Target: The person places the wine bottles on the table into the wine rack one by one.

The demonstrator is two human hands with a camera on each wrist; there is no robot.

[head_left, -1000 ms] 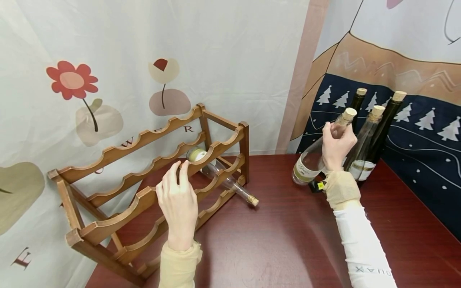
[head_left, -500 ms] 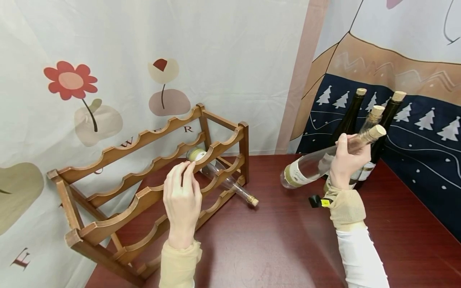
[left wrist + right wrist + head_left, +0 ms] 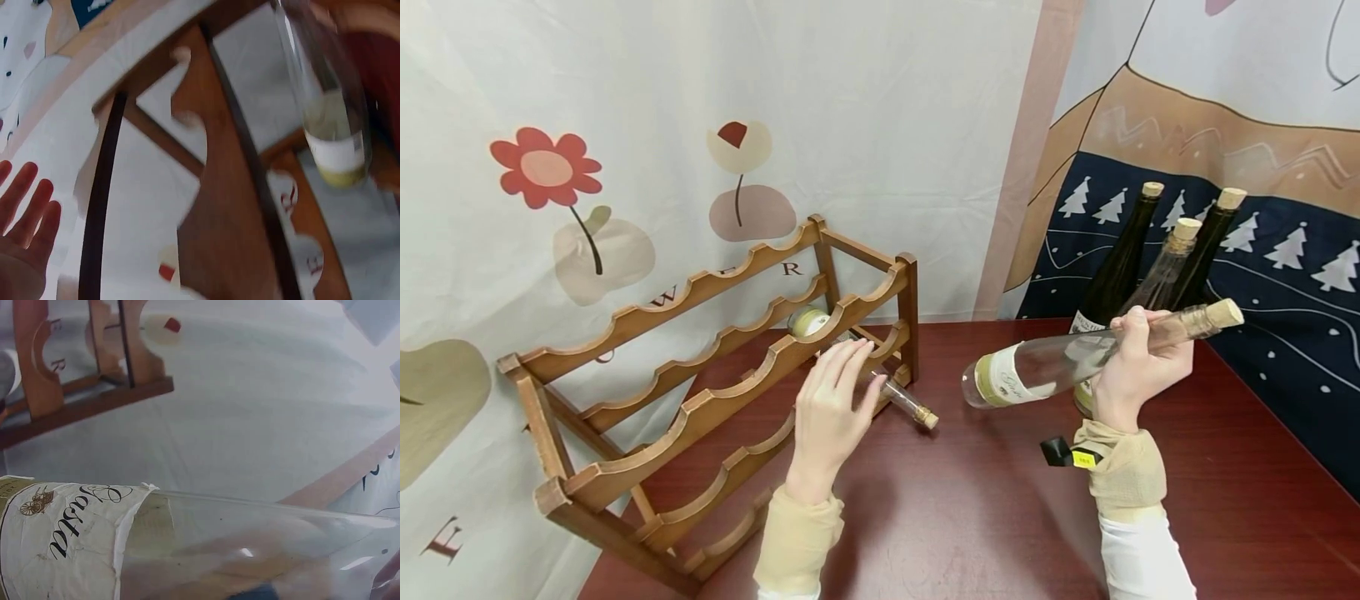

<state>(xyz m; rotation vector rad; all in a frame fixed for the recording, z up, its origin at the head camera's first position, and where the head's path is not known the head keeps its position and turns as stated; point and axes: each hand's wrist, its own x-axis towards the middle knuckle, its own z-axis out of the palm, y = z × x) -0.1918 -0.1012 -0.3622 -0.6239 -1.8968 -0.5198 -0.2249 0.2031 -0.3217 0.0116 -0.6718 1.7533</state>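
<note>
My right hand (image 3: 1142, 367) grips a clear, corked wine bottle (image 3: 1048, 362) by its neck. The bottle lies nearly level above the table, its base toward the rack and its cork to the right. Its white and green label (image 3: 69, 531) fills the lower left of the right wrist view. My left hand (image 3: 835, 408), fingers extended and holding nothing, is just in front of the wooden wine rack (image 3: 730, 396). Behind its fingers, another clear bottle (image 3: 904, 396) lies in the rack's lower right, cork pointing out; the hand hides part of it.
Several corked bottles stand upright at the back right: a dark green bottle (image 3: 1120, 258), a clear bottle (image 3: 1168, 258) and another dark bottle (image 3: 1213, 233). The red-brown table (image 3: 955, 533) meets patterned cloth (image 3: 925, 150) at the back.
My right hand has drawn its bottle away from the standing group and tipped it from leaning to nearly level, base leftward. My left hand has shifted right along the rack, its fingers spreading.
</note>
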